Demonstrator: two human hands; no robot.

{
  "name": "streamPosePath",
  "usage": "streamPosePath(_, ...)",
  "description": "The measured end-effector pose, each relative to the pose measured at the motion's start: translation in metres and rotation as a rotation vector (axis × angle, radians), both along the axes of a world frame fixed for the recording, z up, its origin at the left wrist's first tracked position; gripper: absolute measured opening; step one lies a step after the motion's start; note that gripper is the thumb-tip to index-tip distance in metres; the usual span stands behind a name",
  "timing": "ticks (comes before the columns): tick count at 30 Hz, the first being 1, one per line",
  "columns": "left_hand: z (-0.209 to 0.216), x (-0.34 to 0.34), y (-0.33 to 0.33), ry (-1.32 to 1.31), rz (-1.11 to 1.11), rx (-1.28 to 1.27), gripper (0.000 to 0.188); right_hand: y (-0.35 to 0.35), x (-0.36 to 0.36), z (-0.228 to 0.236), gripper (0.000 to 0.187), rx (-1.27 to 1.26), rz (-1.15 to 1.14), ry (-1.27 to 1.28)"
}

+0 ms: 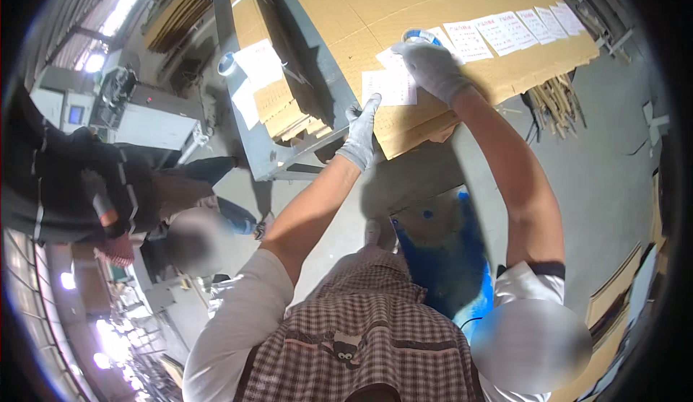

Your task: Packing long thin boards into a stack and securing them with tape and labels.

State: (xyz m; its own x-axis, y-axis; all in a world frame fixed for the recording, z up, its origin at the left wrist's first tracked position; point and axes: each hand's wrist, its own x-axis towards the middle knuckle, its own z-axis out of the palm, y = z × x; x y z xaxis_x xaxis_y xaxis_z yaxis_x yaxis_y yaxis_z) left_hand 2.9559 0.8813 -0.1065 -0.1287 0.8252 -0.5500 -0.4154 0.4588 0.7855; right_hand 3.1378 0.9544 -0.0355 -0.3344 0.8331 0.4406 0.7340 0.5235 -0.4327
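Observation:
A white printed paper sheet (393, 88) lies near the near left corner of a large brown cardboard stack (346, 12). My left hand (359, 136), in a grey glove, is at the sheet's lower left corner, a fingertip on it and the sheet's edge in its grip; some fingers are hidden. My right hand (435, 71), also gloved, is closed on a tape roll (421, 37) with a blue rim, just above the sheet's far side. The palm hides part of the roll and of the paper beneath. Several similar printed sheets (498, 32) lie in an overlapping row to the right.
Left of the stack, a grey table (249, 124) bears folded cardboard (278, 110), loose papers (258, 63) and another tape roll (227, 63). A blue-stained board (440, 250) lies on the floor near my feet. Another person (195, 236) is at the left. Cardboard strips (556, 106) hang or stand at the right.

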Motion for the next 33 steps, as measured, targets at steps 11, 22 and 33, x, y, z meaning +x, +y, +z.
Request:
streamPosePath(11, 0.016, 0.019, -0.164, 0.161, -0.124, 0.088, 0.059, 0.014, -0.007, -0.033, 0.032, 0.083, -0.051, -0.043)
streamPosePath(22, 0.035, -0.054, -0.082, 0.799, -0.572, 0.183, 0.108, 0.005, -0.004, 0.009, 0.04, 0.041, -0.024, -0.198)
streamPosePath(33, 0.125, -0.045, -0.159, 0.197, -0.61, 0.572, 0.031, -0.219, -0.032, 0.14, 0.054, -0.866, 0.49, -0.237)
